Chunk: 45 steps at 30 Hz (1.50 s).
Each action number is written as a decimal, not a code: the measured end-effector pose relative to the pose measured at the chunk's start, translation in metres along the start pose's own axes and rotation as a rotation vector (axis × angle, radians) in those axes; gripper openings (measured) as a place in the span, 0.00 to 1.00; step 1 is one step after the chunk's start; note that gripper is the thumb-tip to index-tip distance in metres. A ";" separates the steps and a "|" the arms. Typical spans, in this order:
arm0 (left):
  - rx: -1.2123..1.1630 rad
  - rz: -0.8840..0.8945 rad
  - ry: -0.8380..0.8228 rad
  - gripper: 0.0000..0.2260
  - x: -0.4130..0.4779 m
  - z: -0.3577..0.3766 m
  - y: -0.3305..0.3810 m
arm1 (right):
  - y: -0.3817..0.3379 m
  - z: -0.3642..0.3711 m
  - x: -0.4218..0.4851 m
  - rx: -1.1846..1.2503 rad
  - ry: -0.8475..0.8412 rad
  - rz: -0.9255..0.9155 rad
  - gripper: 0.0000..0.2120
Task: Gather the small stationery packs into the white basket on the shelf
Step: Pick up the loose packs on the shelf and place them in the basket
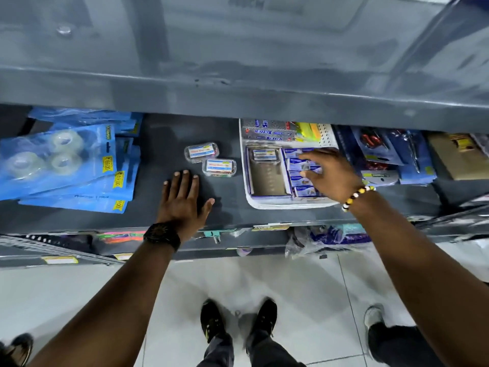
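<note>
Two small clear stationery packs lie on the dark shelf, one [201,152] farther back and one [219,167] nearer. My left hand [182,200] rests flat on the shelf just in front of them, fingers spread, holding nothing. To the right stands the white basket [288,205], holding a similar pack [265,154] in an open purple tray and rows of small blue packs [301,178]. My right hand [329,174] reaches into the basket, its fingertips on the blue packs; whether it grips one I cannot tell.
Blue tape packets [60,160] are stacked at the left of the shelf. Hanging card packs [391,154] and a brown box [460,157] crowd the right. An upper shelf [238,99] overhangs the back. Below are my shoes [238,321] and other people's feet.
</note>
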State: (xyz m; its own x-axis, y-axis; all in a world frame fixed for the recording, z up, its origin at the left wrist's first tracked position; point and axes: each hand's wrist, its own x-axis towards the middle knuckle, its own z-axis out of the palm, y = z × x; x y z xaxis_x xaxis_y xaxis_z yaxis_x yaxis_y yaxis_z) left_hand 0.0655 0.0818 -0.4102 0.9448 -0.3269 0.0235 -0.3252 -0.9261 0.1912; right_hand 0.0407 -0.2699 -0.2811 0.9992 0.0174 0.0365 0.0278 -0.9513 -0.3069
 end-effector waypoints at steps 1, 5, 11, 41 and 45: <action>0.006 -0.002 0.000 0.36 0.002 0.002 0.005 | 0.013 -0.004 -0.005 -0.018 -0.031 0.038 0.18; 0.037 -0.004 0.007 0.37 0.004 0.008 0.005 | 0.043 -0.012 -0.018 -0.117 -0.166 0.142 0.19; 0.066 -0.018 -0.013 0.37 0.005 0.008 0.003 | 0.050 -0.011 -0.019 -0.262 -0.266 0.173 0.21; 0.052 0.022 -0.004 0.38 0.003 0.003 -0.024 | -0.110 0.059 0.038 -0.003 -0.115 -0.163 0.23; 0.060 0.017 -0.023 0.38 0.005 0.002 -0.025 | -0.122 0.067 0.063 -0.142 -0.038 -0.216 0.24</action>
State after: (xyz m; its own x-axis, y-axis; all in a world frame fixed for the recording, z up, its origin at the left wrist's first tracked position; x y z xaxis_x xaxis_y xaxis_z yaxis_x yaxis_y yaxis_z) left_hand 0.0783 0.1026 -0.4165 0.9380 -0.3466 0.0031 -0.3440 -0.9297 0.1318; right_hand 0.1021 -0.1315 -0.3053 0.9711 0.2335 0.0498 0.2385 -0.9580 -0.1595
